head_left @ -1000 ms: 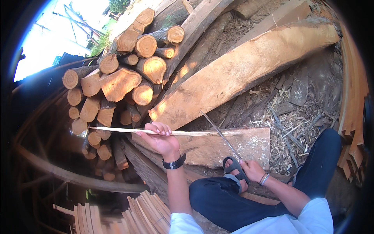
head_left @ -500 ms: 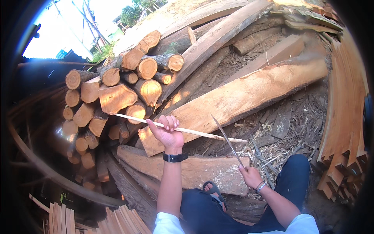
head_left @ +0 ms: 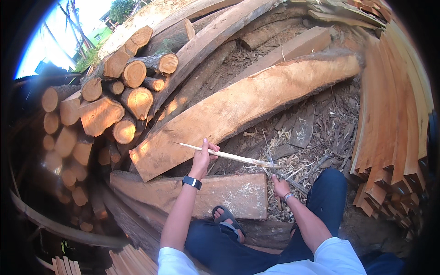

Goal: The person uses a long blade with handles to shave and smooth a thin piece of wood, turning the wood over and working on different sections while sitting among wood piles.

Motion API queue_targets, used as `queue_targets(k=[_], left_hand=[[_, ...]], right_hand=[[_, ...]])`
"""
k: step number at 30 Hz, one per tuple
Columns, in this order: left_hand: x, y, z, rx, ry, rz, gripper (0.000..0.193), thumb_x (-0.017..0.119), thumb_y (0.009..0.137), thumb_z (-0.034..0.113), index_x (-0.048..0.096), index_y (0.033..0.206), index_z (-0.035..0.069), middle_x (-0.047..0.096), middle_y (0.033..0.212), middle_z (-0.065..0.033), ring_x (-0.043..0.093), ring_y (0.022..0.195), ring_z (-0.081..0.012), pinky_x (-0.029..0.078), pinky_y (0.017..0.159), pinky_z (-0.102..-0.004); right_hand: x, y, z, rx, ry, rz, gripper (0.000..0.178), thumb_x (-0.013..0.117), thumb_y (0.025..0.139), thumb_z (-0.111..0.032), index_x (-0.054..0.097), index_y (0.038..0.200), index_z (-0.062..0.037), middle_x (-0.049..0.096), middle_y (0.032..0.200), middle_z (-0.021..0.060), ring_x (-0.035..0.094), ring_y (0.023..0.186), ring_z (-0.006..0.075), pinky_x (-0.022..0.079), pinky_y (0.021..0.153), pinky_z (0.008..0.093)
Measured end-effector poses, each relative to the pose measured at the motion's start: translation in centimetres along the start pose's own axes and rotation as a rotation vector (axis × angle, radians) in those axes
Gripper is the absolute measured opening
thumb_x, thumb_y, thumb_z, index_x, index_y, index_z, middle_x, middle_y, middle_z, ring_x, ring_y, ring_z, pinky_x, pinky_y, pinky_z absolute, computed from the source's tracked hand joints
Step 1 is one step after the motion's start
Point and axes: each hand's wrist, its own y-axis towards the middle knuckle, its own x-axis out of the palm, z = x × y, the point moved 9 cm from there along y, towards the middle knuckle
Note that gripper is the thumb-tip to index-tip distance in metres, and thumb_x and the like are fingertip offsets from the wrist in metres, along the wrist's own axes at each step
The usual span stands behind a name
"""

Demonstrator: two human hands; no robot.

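My left hand is closed around a thin, pale, peeled wooden stick, which points across my front from left to right. In my right hand is the handle of a long-bladed knife, its blade nearly upright. The blade crosses the stick close to its right end; whether the edge touches the wood I cannot tell. Beneath the stick lies a short thick plank, with pale shavings on its right part. A long sawn slab stretches away just beyond my left hand.
Cut logs are stacked at the left. A tall bundle of sawn boards stands at the right. Shavings and bark cover the ground past my right hand. My sandalled foot rests against the short plank. Thin slats lie at the lower left.
The view has shifted rightward. My left hand, with the stick, has moved right relative to the logs, and less stick shows left of it. The knife blade has swung more upright.
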Motion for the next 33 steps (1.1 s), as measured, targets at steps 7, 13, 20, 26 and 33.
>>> queue_targets(k=[7, 13, 20, 26, 33], left_hand=[[-2.6, -2.1, 1.4, -0.101, 0.243, 0.027, 0.047, 0.041, 0.099, 0.040, 0.064, 0.080, 0.005, 0.052, 0.061, 0.0015, 0.047, 0.051, -0.0055, 0.039, 0.046, -0.0199], [-4.0, -4.0, 2.3, -0.041, 0.136, 0.061, 0.044, 0.043, 0.099, 0.037, 0.065, 0.083, 0.003, 0.052, 0.060, 0.0001, 0.052, 0.049, -0.0077, 0.041, 0.045, -0.0199], [-7.5, -5.0, 4.8, 0.242, 0.174, 0.273, 0.049, 0.039, 0.100, 0.039, 0.062, 0.079, -0.001, 0.057, 0.059, -0.0047, 0.056, 0.051, -0.0085, 0.044, 0.046, -0.0203], [-9.6, -7.4, 11.4, 0.504, 0.212, 0.428, 0.051, 0.039, 0.100, 0.039, 0.056, 0.069, 0.002, 0.053, 0.055, -0.0025, 0.053, 0.050, -0.0069, 0.042, 0.046, -0.0202], [-11.7, -9.7, 22.3, 0.701, 0.268, 0.535, 0.059, 0.041, 0.098, 0.047, 0.049, 0.057, 0.005, 0.045, 0.049, 0.0006, 0.043, 0.045, -0.0058, 0.033, 0.043, -0.0219]], right_hand=[[0.0, -0.5, -0.5, -0.022, 0.075, -0.025, 0.071, 0.042, 0.092, -0.056, 0.055, 0.060, 0.0060, 0.054, 0.049, 0.0138, 0.058, 0.041, 0.0253, 0.047, 0.042, 0.0373], [0.9, -1.5, -2.1, -0.071, 0.177, -0.094, 0.068, 0.043, 0.092, -0.057, 0.054, 0.064, 0.0046, 0.049, 0.048, 0.0093, 0.054, 0.039, 0.0219, 0.044, 0.038, 0.0349], [0.7, -0.9, -1.1, -0.004, 0.306, -0.066, 0.060, 0.046, 0.092, -0.054, 0.054, 0.074, 0.0028, 0.048, 0.053, 0.0063, 0.050, 0.039, 0.0172, 0.041, 0.035, 0.0327], [0.6, -1.0, -1.4, 0.004, 0.375, -0.084, 0.056, 0.045, 0.089, -0.061, 0.043, 0.068, -0.0091, 0.041, 0.050, 0.0023, 0.042, 0.036, 0.0146, 0.039, 0.035, 0.0316], [1.3, -1.8, -2.6, -0.073, 0.199, -0.062, 0.047, 0.072, 0.078, -0.045, 0.051, 0.071, -0.0039, 0.043, 0.051, 0.0011, 0.045, 0.038, 0.0133, 0.038, 0.035, 0.0290]])
